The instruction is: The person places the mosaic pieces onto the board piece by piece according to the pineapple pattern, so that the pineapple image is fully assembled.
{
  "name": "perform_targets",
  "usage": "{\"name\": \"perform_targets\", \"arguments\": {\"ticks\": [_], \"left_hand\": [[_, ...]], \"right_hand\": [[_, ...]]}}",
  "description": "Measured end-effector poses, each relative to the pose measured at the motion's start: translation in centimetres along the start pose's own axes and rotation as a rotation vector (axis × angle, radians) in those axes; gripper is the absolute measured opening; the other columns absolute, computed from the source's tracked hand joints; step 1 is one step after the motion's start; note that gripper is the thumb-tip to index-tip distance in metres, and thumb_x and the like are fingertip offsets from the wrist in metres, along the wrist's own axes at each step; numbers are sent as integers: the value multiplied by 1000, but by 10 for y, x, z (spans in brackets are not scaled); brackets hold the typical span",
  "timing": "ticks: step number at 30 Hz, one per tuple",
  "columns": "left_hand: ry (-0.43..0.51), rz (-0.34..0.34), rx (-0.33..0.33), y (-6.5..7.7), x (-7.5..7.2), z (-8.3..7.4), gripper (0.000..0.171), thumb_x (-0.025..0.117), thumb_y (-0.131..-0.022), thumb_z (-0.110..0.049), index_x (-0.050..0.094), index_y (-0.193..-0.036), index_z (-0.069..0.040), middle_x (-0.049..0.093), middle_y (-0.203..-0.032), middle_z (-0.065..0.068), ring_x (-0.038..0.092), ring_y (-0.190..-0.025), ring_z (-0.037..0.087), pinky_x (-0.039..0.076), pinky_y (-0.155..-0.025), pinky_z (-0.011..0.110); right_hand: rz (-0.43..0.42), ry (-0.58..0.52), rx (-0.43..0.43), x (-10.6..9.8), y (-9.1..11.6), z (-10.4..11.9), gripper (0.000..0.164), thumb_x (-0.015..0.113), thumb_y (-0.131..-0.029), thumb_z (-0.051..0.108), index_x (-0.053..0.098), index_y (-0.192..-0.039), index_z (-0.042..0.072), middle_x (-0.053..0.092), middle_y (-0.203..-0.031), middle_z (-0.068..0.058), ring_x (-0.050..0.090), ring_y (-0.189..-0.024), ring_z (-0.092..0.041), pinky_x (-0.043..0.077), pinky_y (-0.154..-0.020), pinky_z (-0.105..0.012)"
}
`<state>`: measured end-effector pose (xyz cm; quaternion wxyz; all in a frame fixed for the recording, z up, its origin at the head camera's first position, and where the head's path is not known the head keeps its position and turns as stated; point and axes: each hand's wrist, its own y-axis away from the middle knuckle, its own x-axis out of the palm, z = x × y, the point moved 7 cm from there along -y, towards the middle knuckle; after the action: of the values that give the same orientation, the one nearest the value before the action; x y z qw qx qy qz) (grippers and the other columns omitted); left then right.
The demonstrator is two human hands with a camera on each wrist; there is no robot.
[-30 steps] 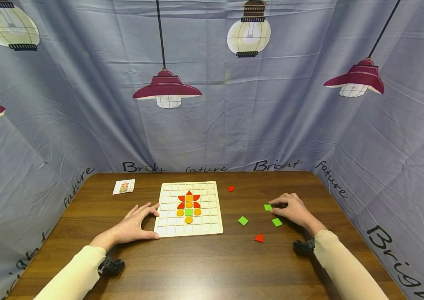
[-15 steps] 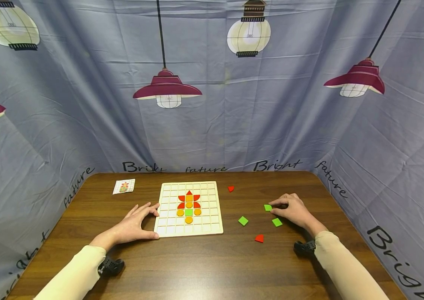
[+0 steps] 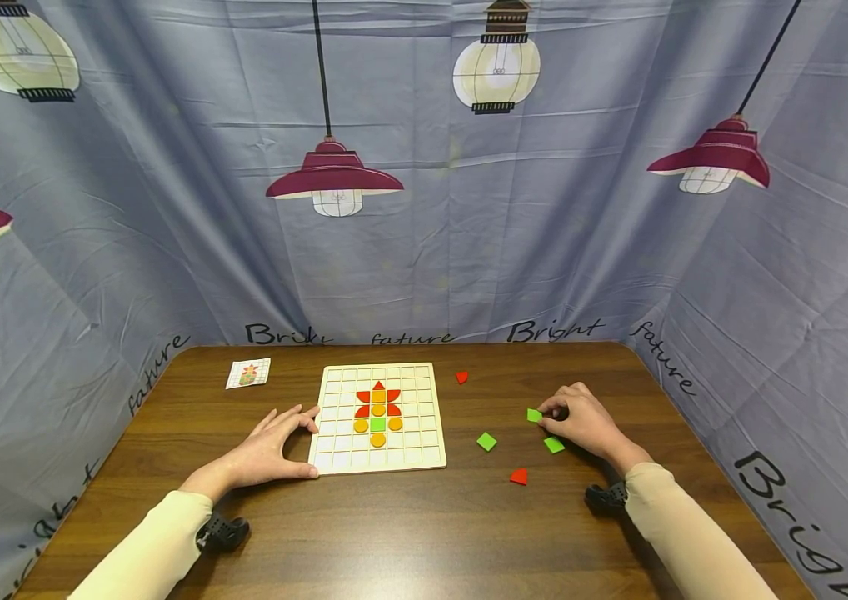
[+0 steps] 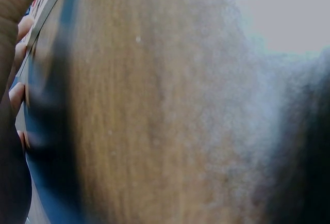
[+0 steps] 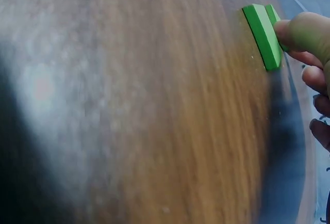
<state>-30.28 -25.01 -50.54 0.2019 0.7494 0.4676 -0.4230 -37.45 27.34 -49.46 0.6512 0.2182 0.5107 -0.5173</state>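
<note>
A cream gridded board lies left of centre, set with red, yellow-orange and green flat pieces in a flower-like pattern. My left hand rests at its left side, the thumb by the near corner and the fingertips along the edge. On the right, my right hand pinches a green square tile between thumb and index finger, low over the wooden table. Another green tile lies just in front of that thumb in the right wrist view. The left wrist view shows mostly tabletop, with fingers beside the board's edge.
Between board and right hand lies a green tile. One red piece is nearer me, and another red piece sits by the board's far right corner. A small pattern card lies back left. A patterned curtain rises behind the table.
My right hand has shifted very slightly, its fingers drawing together on the green tile, which has moved a touch to the left. The left hand and the board look the same.
</note>
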Motion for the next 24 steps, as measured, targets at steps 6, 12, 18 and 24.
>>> {"name": "perform_targets", "arguments": {"ticks": [6,12,18,24], "left_hand": [[3,-3,1,1,0,1,61,82,-78,-59,56,-119,-21,41,-160,9,27,-150,43,6,-120,65],[7,-3,0,1,0,0,62,83,-78,-58,56,-119,-21,42,-160,9,28,-149,44,6,-120,66],[9,-3,2,2,0,0,62,83,-78,-58,56,-119,-20,42,-160,10,28,-149,44,6,-120,66],[12,2,2,0,0,1,61,83,-79,-57,56,-120,-22,41,-160,10,27,-150,43,5,-120,66]], "right_hand": [[-3,-28,10,6,-9,12,12,85,-84,29,76,-92,27,55,-79,12,44,-90,-14,38,-73,-33],[-13,-73,-66,12,-25,48,13,85,-83,28,76,-93,26,55,-81,13,45,-92,-13,40,-75,-33],[13,-97,-170,30,-46,97,12,84,-82,31,77,-92,29,57,-82,16,46,-92,-10,42,-78,-32],[57,-129,-253,50,-58,139,14,83,-83,31,77,-95,28,58,-84,18,45,-89,-8,44,-76,-30]]}}
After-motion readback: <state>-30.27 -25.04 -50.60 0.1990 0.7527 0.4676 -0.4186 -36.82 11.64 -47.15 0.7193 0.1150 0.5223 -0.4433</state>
